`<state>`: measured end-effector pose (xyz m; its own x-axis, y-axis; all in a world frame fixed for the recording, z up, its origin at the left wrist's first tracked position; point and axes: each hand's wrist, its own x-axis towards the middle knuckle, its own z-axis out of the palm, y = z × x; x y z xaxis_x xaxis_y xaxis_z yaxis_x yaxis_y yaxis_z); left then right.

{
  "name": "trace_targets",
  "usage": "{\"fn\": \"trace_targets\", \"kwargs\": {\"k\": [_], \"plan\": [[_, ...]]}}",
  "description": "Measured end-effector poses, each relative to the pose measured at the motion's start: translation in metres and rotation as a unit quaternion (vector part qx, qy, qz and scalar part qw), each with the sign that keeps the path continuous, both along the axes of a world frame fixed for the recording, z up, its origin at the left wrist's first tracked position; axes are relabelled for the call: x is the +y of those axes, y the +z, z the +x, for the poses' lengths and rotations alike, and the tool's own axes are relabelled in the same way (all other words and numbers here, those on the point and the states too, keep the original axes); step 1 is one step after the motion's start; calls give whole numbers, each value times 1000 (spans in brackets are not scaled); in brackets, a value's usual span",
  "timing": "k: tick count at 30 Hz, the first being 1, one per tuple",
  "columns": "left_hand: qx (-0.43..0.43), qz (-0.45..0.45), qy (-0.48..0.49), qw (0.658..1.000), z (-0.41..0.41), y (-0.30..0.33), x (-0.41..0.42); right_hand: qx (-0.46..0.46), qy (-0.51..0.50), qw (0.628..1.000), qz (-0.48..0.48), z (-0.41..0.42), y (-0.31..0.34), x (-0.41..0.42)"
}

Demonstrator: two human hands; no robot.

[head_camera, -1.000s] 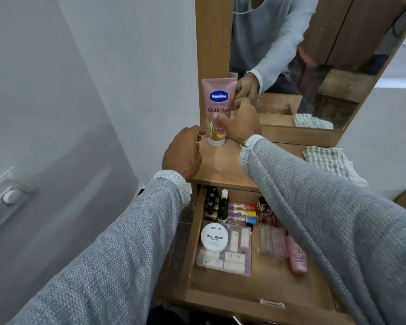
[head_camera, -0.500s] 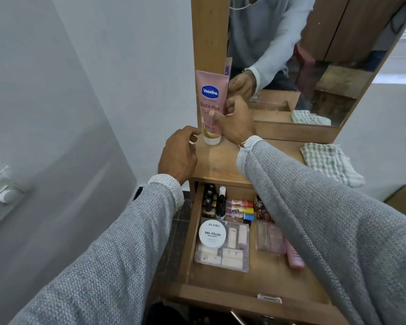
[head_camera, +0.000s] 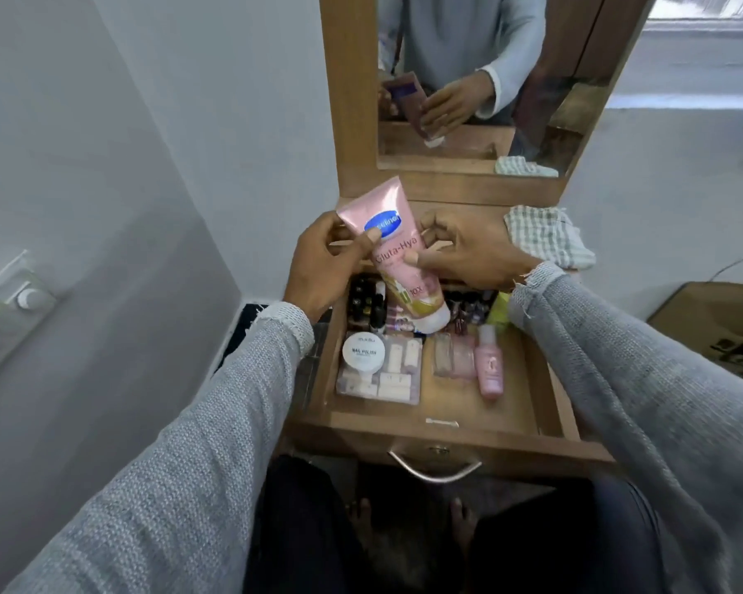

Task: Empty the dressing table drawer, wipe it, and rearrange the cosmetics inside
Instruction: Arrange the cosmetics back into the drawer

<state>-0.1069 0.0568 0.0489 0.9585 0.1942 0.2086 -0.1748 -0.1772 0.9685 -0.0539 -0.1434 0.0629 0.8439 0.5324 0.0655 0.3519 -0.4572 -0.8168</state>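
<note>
Above the open drawer [head_camera: 430, 405], both hands held the pink lotion tube [head_camera: 397, 259] tilted, cap nearest: left hand [head_camera: 322, 267] pinching its upper part, right hand [head_camera: 464, 250] pinching its middle, probably steadying it for placement among the cosmetics.

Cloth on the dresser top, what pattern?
Checked, green-grey lines on white; the cloth shows best in the head view.

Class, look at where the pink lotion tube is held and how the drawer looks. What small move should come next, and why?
Probably lower the pink tube into the open drawer, onto its bare wood front. Both the left hand and right hand grip it, tilted cap-down above the cosmetics, which already lie in neat groups, so this looks like the rearranging stage.
</note>
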Motion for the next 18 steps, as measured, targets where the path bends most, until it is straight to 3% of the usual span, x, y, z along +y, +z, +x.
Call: {"fn": "trace_targets", "kwargs": {"k": [7,12,18], "plan": [[78,-104,5,992,-30,-32,-21,79,0,997,13,-36,-22,-27],[142,-178,27,973,-38,-53,-23,115,-1,993,-33,-53,-48,-43],[227,-48,-3,973,-49,-61,-27,110,9,983,-144,-72,-81,-57]]}}
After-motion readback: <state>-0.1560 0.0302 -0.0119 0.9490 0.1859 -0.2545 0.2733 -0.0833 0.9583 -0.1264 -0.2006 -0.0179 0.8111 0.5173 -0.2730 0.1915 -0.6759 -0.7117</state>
